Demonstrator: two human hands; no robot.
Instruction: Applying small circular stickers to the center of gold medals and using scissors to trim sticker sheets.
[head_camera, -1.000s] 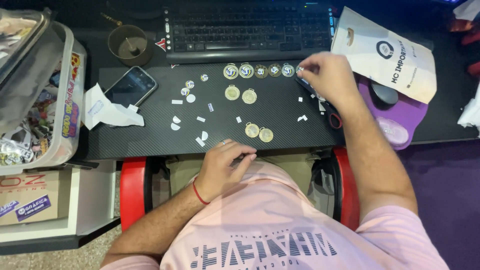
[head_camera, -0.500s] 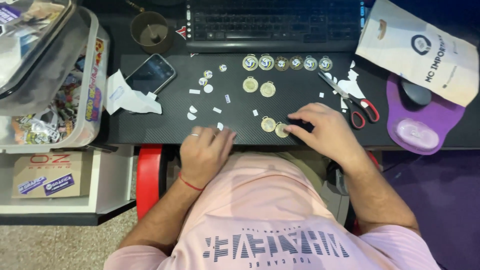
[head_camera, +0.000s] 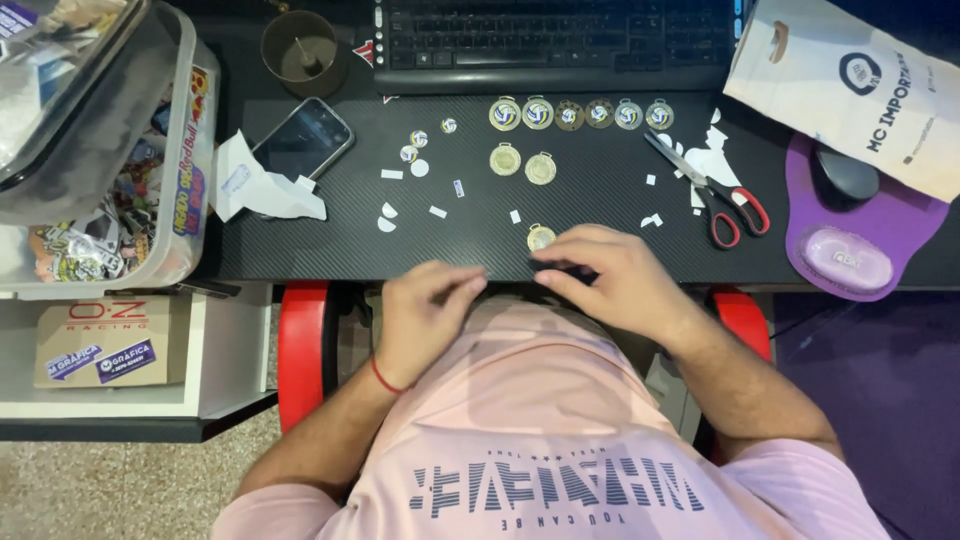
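A small round gold metal medal (head_camera: 541, 237) is lying at the near edge of the black carbon-pattern worktop (head_camera: 330, 235), just beyond the right hand (head_camera: 610, 275), whose curled fingertips are resting beside it; whether they are pinching anything I cannot tell. The left hand (head_camera: 425, 305) is hovering loosely open and empty at the worktop's edge. Farther back a row of six round medals (head_camera: 578, 113) is lining up before the black keyboard (head_camera: 555, 40), with red-handled scissors (head_camera: 715, 190) to the right
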